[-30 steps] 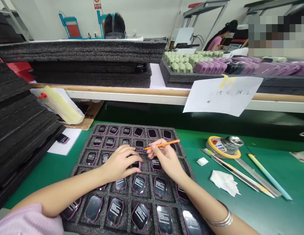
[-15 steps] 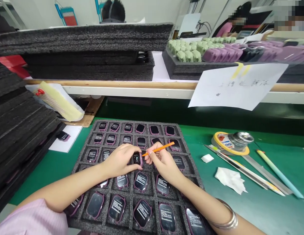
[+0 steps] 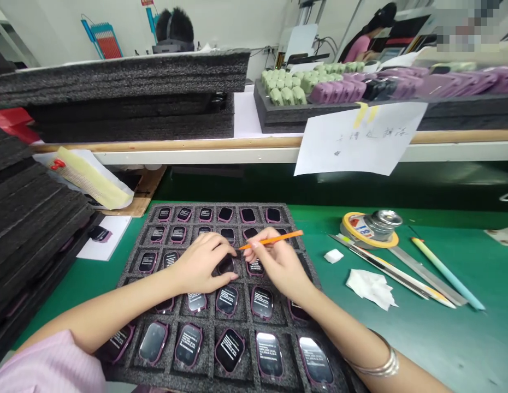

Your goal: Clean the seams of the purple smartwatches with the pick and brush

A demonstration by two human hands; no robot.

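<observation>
The left hand (image 3: 200, 263) curves narrowly over a rectangular black-screened smartwatch with a plum-pink rim (image 3: 226, 266), its fingertips touching the watch, which sits in a compartment near the middle of a dark grey foam tray (image 3: 237, 206). The right hand (image 3: 278, 259) pinches a slim orange pencil (image 3: 270, 240), the tip just beside the left hand's fingers. More plum-rimmed watches (image 3: 229, 349) fill the tray's other compartments, many with white-printed film on their screens. The tray lies on a green bench mat (image 3: 401, 349). Toward the mat's right edge lie a yellow tape roll (image 3: 358, 226), a steel ruler (image 3: 426, 275), a crumpled white tissue (image 3: 371, 287) and a pale green pencil (image 3: 448, 273). Stacked dark foam trays (image 3: 33, 202) rise along the left edge.
</observation>
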